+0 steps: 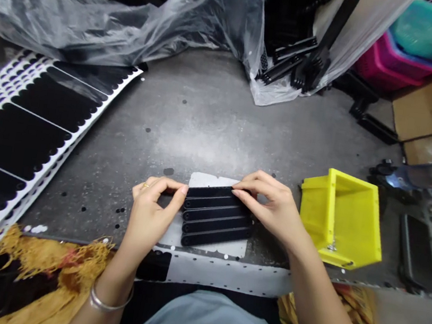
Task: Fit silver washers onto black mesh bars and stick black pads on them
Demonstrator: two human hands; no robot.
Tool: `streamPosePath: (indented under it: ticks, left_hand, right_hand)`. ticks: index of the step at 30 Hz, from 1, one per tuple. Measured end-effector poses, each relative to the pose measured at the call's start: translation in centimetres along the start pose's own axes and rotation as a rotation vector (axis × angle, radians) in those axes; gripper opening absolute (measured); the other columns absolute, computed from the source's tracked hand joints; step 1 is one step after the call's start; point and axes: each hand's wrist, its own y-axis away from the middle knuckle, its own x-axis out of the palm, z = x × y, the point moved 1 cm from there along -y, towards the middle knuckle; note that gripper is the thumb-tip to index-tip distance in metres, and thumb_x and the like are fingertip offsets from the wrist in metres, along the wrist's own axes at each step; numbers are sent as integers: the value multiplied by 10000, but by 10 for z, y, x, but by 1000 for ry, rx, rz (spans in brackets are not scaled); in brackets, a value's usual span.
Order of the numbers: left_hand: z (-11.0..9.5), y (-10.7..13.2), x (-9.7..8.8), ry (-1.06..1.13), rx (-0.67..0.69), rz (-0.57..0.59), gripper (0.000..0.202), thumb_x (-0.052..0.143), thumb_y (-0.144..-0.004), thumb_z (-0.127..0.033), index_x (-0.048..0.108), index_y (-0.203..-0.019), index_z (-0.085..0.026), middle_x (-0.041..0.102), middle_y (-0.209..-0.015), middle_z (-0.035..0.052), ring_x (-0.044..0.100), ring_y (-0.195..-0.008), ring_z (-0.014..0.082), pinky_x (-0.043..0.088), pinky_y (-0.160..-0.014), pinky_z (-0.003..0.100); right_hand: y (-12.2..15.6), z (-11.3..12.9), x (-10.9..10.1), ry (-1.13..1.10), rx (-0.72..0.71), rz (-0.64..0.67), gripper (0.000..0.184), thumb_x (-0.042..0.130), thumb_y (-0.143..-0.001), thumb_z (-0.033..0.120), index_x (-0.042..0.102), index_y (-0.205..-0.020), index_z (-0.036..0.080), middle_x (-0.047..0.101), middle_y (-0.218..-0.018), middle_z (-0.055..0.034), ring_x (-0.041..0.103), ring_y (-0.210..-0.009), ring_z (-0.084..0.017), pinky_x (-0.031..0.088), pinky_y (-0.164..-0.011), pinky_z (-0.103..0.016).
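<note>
Several black strips (216, 216) with rounded ends and a small round mark near the left end lie side by side, slightly slanted, on a white plate or sheet (238, 248). At the far side of this row, the topmost black strip (210, 190) is held at both ends. My left hand (153, 209) pinches its left end between thumb and fingers. My right hand (271, 199) is closed on the right end, thumb and fingertips together, and covers the right ends of some other strips. Whether the held strip touches the plate, I cannot tell.
Sheets of black rounded-end stickers (39, 132) lie stacked at the left. A yellow bin (355, 224) stands right of my right hand, a phone (418, 252) beyond it. Clear plastic (196, 14) with black parts (294, 60) lies behind. A backing strip (224, 275) runs along the front edge.
</note>
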Motion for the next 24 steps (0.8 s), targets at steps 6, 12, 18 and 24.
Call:
streamPosePath:
  ticks: [6, 12, 18, 24]
  left_hand:
    - [0, -3, -2, 12, 0, 9, 185, 645, -929, -394, 725, -824, -264, 765, -862, -4, 665, -894, 226, 428, -960, 433]
    - [-1, -7, -4, -4, -11, 44, 206, 634, -923, -412, 714, -806, -262, 758, -843, 0, 659, -879, 231, 451, -951, 438]
    - [-6, -6, -12, -93, 48, 40, 252, 578, -982, -449, 703, -1115, -276, 751, -1037, 37, 661, -1030, 257, 425, -1060, 495]
    - [-31, 12, 18, -309, 460, 353, 1360, 843, -597, -778, 223, -1643, -168, 378, -1622, 248, 324, -1515, 450, 314, -1217, 607]
  right_hand:
    - [0, -9, 5, -37, -29, -6, 144, 631, -1005, 249, 771, -1003, 216, 701, -936, -27, 619, -752, -121, 508, -681, -276]
    - [1, -13, 5, -18, -62, 12, 134, 649, -997, 255, 781, -1003, 230, 666, -932, -23, 637, -826, -140, 534, -742, -293]
    - [19, 0, -6, 184, 182, -162, 499, 525, -1062, 364, 471, -1557, 333, 622, -1214, -78, 659, -1101, -226, 552, -1007, -457]
    - [36, 5, 36, 219, -55, 11, 664, 523, -1042, 493, 309, -1644, 313, 399, -1672, -121, 297, -1577, -382, 292, -1253, -649]
